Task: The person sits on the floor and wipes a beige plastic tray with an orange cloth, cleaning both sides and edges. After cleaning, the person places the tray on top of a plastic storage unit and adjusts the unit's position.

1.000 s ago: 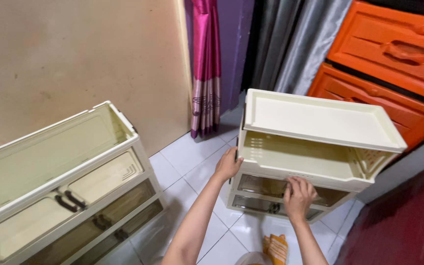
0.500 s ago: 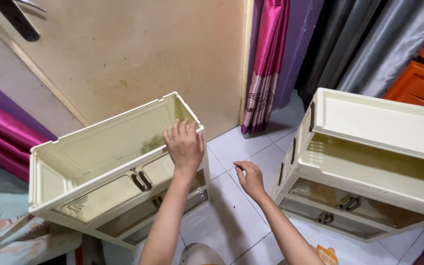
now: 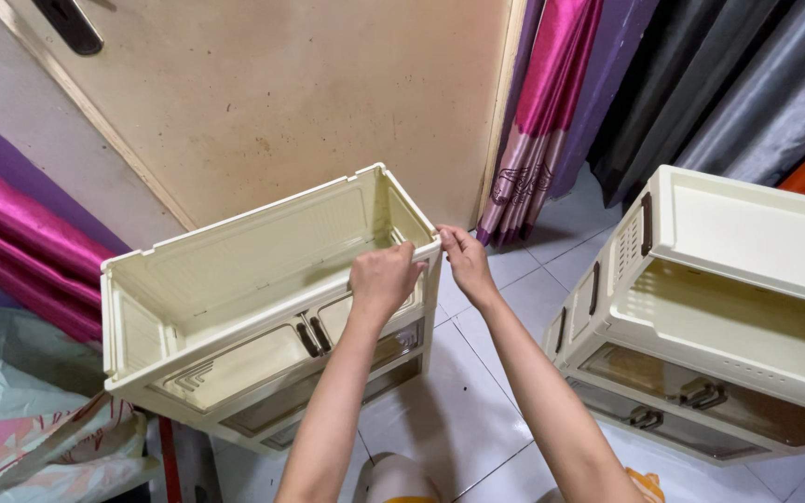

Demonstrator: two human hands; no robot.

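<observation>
Head view shows your right hand (image 3: 466, 264) has joined your left hand (image 3: 384, 277), both now closed on the cream storage cabinet (image 3: 253, 307)'s right rim.

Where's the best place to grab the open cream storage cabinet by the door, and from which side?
Probably the top rim at the right end of the cream storage cabinet, from above: it is open-topped with an exposed lip. The left hand already grips its front rim, the right hand the corner.
</observation>
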